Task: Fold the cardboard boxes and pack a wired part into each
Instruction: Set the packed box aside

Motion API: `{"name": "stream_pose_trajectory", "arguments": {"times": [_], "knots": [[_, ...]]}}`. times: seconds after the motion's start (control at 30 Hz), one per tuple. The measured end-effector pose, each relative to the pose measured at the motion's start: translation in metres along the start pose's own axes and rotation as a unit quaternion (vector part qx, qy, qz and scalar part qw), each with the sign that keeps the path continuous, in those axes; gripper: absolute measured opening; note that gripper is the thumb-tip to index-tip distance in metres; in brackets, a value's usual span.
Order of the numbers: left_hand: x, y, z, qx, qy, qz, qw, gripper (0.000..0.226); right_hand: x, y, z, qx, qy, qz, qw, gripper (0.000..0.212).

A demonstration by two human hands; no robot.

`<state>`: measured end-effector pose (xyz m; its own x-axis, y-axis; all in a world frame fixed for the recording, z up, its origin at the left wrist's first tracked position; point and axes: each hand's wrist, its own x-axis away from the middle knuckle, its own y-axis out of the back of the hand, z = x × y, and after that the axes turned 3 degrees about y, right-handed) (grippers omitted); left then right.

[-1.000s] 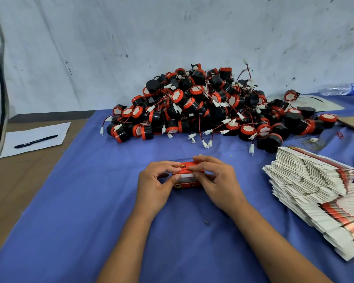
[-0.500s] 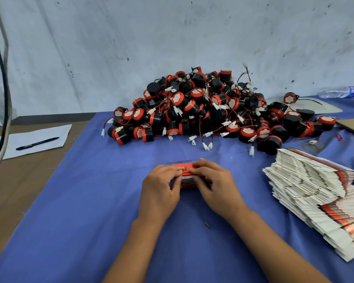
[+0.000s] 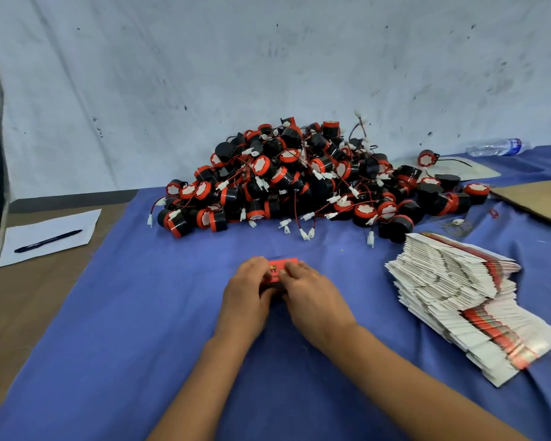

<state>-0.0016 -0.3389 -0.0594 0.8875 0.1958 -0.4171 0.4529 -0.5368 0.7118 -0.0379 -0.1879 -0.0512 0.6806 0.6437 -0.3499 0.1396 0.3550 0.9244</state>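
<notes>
Both hands press on a small red box [image 3: 282, 271] on the blue-covered tabletop [image 3: 140, 313], just in front of the pile of wired parts [image 3: 306, 183]. The left hand [image 3: 247, 289] and right hand [image 3: 312, 296] each curl their grip over it. Flat boxes [image 3: 455, 288] lie stacked to the right of the red box.

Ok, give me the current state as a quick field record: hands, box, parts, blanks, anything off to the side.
left hand: holding red box, left end
right hand: holding red box, right end
red box: on the blue cloth, between both hands
wired parts: heaped behind the box
flat box blanks: stacked to the right
pen: on white paper, far left
</notes>
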Motion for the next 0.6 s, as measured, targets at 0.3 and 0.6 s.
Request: {"name": "stream_pose_trajectory", "arguments": {"times": [0.3,0.6], "knots": [[0.001,0.022,-0.097,0.168,0.019,-0.028,0.985,0.010,0.048,0.099,-0.007,-0.030,-0.095,-0.111,0.989,0.033],[0.037,-0.055,-0.431,0.380,-0.201,0.170,0.887,0.015,0.263,0.350,-0.089,0.123,-0.452,-0.218,0.856,0.049]]}}
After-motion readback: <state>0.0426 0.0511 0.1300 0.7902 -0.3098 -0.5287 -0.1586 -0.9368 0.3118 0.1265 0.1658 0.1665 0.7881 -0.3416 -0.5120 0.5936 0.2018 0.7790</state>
